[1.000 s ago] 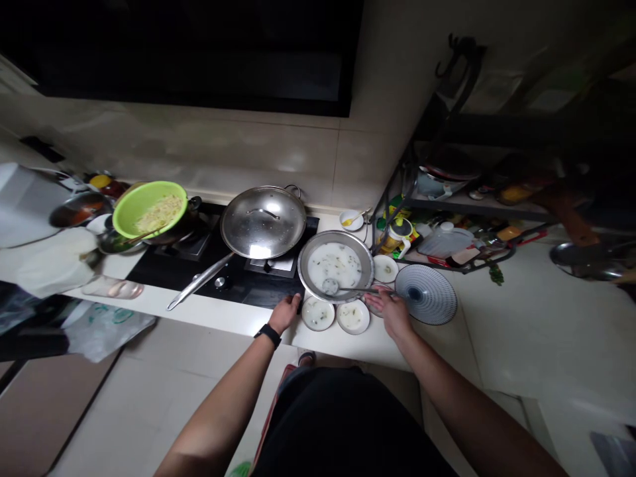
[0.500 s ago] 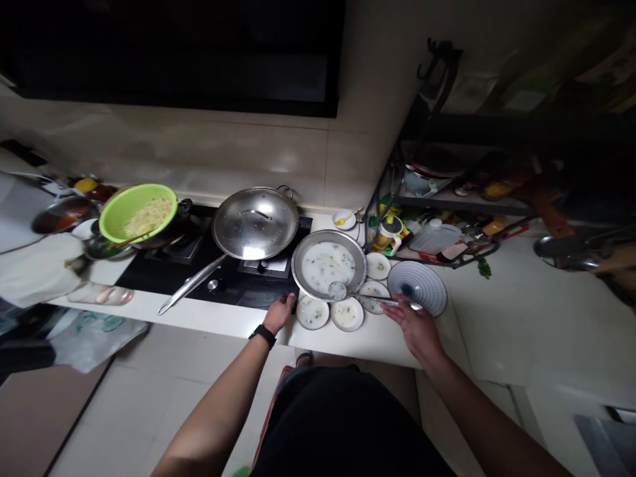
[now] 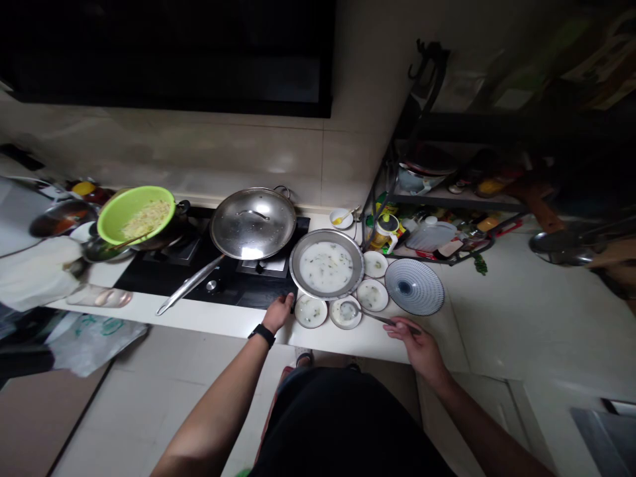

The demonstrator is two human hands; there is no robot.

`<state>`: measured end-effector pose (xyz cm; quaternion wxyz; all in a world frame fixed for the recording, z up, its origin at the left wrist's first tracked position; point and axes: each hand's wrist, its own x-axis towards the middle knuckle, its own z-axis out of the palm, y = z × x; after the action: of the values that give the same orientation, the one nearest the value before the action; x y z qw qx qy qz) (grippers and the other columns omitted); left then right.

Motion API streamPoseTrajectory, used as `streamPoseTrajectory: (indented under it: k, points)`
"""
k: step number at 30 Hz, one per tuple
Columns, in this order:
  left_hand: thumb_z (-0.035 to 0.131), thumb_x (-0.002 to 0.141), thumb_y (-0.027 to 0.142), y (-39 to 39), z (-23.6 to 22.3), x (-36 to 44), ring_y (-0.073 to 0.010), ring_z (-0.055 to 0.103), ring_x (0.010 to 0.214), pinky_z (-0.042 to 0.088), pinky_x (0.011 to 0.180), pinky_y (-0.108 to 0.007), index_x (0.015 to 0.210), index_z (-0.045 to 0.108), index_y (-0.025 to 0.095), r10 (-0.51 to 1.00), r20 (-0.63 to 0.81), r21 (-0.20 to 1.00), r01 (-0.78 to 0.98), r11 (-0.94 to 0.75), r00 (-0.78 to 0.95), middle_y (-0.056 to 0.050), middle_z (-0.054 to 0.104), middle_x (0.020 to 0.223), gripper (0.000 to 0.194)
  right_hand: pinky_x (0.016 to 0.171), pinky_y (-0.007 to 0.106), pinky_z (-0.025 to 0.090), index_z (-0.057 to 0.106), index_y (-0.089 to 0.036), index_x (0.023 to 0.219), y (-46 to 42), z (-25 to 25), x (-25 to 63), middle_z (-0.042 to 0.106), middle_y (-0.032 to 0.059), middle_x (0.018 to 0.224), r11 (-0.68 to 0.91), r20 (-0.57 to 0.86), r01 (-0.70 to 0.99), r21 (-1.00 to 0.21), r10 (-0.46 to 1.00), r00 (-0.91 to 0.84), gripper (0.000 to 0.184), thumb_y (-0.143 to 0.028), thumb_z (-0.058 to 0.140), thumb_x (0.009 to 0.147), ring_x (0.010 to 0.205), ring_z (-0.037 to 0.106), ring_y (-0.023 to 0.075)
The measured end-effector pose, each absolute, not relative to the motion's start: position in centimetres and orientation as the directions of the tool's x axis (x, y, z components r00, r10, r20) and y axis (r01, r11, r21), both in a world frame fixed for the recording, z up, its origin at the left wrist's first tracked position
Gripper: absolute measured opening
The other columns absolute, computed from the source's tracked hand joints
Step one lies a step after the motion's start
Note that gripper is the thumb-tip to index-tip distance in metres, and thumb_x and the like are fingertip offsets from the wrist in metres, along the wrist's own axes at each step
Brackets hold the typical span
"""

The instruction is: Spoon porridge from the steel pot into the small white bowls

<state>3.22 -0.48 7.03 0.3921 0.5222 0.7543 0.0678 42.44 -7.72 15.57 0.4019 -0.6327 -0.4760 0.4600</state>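
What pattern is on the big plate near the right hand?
The plate has thin blue rings around a dark centre; head view.

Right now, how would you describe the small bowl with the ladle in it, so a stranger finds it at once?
Beside the black cooktop sits a wide steel pan of white liquid. In front of it are two small white bowls. Only one holds a ladle, whose handle the right hand grips.

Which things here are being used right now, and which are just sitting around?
Being used: right hand holding a ladle; left hand; steel pan of milky soup; small white plates.

Just sitting around: lidded wok; green bowl of food; shelf of kitchen things.
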Motion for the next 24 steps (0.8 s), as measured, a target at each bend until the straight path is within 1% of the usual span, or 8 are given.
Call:
streamPoseTrajectory:
  k: [3,5,7,9,13,17,20,24]
  points:
    - [0.028,0.104,0.054,-0.5,7.0,3.2,-0.0306,0.066,0.121,0.048,0.098,-0.034,0.110,0.070,0.012,0.844,-0.517,0.507,0.742,0.439,-0.146,-0.021,0.075,0.116,0.060,0.091,0.039,0.062,0.076,-0.022,0.110,-8.7,16.4,42.5,0.077,0.0122,0.113,0.230,0.063,0.565,-0.793,0.952,-0.300,0.029,-0.035,0.052,0.099,0.101,0.075,0.0247]
    - [0.027,0.104,0.053,-0.5,7.0,3.2,-0.0300,0.067,0.119,0.048,0.097,-0.033,0.108,0.070,0.012,0.852,-0.505,0.508,0.750,0.423,-0.138,-0.021,0.075,0.116,0.060,0.093,0.035,0.060,0.074,-0.025,0.120,-9.2,17.3,42.5,0.074,0.0105,0.124,0.500,0.129,0.606,-0.618,0.826,-0.549,0.034,-0.020,0.048,0.098,0.107,0.073,0.0225]
    - [0.027,0.104,0.053,-0.5,7.0,3.3,-0.0297,0.068,0.119,0.048,0.097,-0.033,0.108,0.070,0.012,0.857,-0.499,0.510,0.755,0.413,-0.132,-0.021,0.075,0.116,0.060,0.092,0.032,0.060,0.071,-0.025,0.126,-9.4,18.3,42.2,0.073,0.0101,0.126,0.628,0.159,0.593,-0.504,0.743,-0.650,0.041,-0.014,0.047,0.096,0.106,0.073,0.0212]
    - [0.027,0.105,0.052,-0.5,7.0,3.3,-0.0299,0.067,0.120,0.048,0.097,-0.034,0.109,0.070,0.012,0.855,-0.501,0.509,0.754,0.415,-0.132,-0.021,0.075,0.116,0.059,0.093,0.032,0.060,0.069,-0.024,0.129,-8.7,19.1,41.6,0.073,0.0103,0.127,0.654,0.211,0.585,-0.480,0.733,-0.647,0.041,-0.013,0.047,0.097,0.108,0.072,0.0211]
    - [0.028,0.104,0.052,-0.5,7.4,3.4,-0.0299,0.067,0.120,0.048,0.096,-0.033,0.108,0.071,0.013,0.850,-0.509,0.515,0.744,0.425,-0.134,-0.021,0.076,0.114,0.058,0.099,0.035,0.058,0.069,-0.025,0.128,-5.1,19.0,39.6,0.073,0.0098,0.126,0.564,0.311,0.581,-0.587,0.819,-0.482,0.037,-0.016,0.046,0.100,0.114,0.070,0.0219]
    - [0.028,0.104,0.052,-0.5,7.7,3.4,-0.0312,0.067,0.119,0.047,0.097,-0.034,0.108,0.070,0.011,0.838,-0.530,0.518,0.733,0.441,-0.129,-0.022,0.075,0.116,0.059,0.099,0.043,0.058,0.074,-0.024,0.113,-0.6,16.5,37.3,0.076,0.0106,0.115,0.409,0.292,0.557,-0.723,0.911,-0.291,0.030,-0.030,0.046,0.102,0.110,0.072,0.0257]
    - [0.029,0.104,0.052,-0.4,7.7,3.4,-0.0305,0.067,0.120,0.047,0.097,-0.033,0.109,0.070,0.012,0.834,-0.534,0.521,0.722,0.455,-0.140,-0.021,0.075,0.117,0.058,0.088,0.047,0.062,0.073,-0.023,0.104,1.3,14.0,35.8,0.078,0.0125,0.104,0.192,0.138,0.449,-0.873,0.979,-0.151,0.033,-0.046,0.049,0.099,0.097,0.075,0.0284]
    - [0.029,0.104,0.054,-0.5,7.5,3.4,-0.0302,0.068,0.118,0.048,0.095,-0.033,0.108,0.071,0.013,0.837,-0.525,0.531,0.711,0.461,-0.151,-0.020,0.075,0.115,0.058,0.080,0.048,0.064,0.068,-0.021,0.100,2.2,11.9,34.5,0.078,0.0109,0.085,-0.168,-0.158,0.135,-0.977,0.984,0.081,0.047,-0.066,0.062,0.086,0.083,0.077,0.0298]
